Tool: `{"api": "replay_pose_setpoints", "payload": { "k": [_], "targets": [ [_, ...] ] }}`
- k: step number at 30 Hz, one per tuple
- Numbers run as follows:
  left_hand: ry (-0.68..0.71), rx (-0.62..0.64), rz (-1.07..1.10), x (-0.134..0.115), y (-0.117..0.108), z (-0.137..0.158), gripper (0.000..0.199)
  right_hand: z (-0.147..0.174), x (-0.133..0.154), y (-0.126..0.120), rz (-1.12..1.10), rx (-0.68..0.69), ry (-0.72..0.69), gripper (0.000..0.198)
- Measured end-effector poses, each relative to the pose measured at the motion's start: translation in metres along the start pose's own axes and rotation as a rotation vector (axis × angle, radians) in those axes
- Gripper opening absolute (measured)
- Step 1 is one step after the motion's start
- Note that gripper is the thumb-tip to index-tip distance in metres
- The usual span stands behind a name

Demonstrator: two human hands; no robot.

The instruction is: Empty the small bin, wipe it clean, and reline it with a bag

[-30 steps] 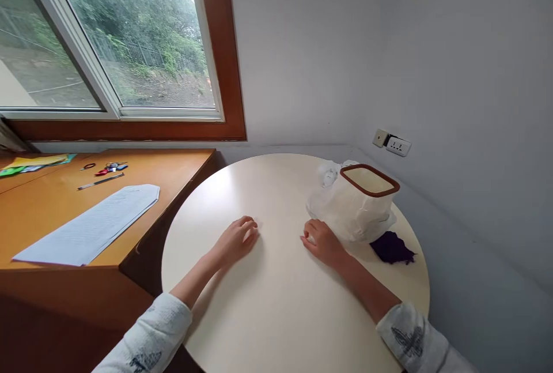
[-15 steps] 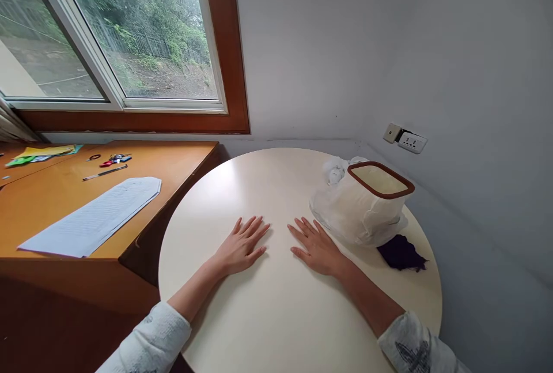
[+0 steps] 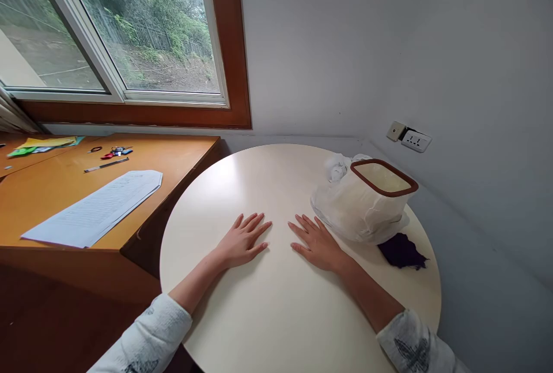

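My left hand (image 3: 242,241) lies palm down on the round cream table (image 3: 276,315), its fingers spread and holding nothing. Opposite it, my right hand (image 3: 317,244) rests flat in the same way, fingers apart. Just beyond the right hand stands a bin (image 3: 384,178) with a brown rim, its sides wrapped in a thin whitish plastic bag (image 3: 345,211). Part of the bag spreads onto the tabletop, with a crumpled white bunch (image 3: 339,168) behind it. A dark purple cloth (image 3: 402,251) with a frayed edge lies beside the bin, partly hidden under the bag.
On the left, a wooden desk (image 3: 181,159) holds paper sheets (image 3: 99,206), a pen (image 3: 106,165), keys (image 3: 117,153) and coloured papers (image 3: 45,143). A window (image 3: 142,27) is above the desk. The wall at right carries a power socket (image 3: 416,140).
The view has tilted and shifted slightly, so the scene sits a little higher. Both hands stay flat on the table, and the objects keep their places.
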State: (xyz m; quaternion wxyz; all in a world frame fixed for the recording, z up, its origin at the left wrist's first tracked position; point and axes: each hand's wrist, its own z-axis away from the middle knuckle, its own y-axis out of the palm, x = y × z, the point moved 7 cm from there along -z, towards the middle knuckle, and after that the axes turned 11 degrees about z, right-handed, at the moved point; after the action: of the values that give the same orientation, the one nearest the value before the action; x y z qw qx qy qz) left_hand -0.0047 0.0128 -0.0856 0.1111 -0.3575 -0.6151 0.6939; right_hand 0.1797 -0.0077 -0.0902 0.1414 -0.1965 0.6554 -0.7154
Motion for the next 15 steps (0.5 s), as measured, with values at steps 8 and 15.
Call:
{"api": "replay_pose_setpoints", "payload": {
  "k": [8,15],
  "targets": [
    [0.015,-0.017,0.022,-0.0004,-0.0002,-0.0002,0.056,0.0004,-0.0013,0.0005,-0.006,-0.011,-0.003,0.059],
    [0.014,-0.021,0.016,-0.0008,-0.0006,-0.0005,0.056,-0.0003,-0.0022,0.0014,-0.014,-0.015,-0.007,0.059]
  ]
}}
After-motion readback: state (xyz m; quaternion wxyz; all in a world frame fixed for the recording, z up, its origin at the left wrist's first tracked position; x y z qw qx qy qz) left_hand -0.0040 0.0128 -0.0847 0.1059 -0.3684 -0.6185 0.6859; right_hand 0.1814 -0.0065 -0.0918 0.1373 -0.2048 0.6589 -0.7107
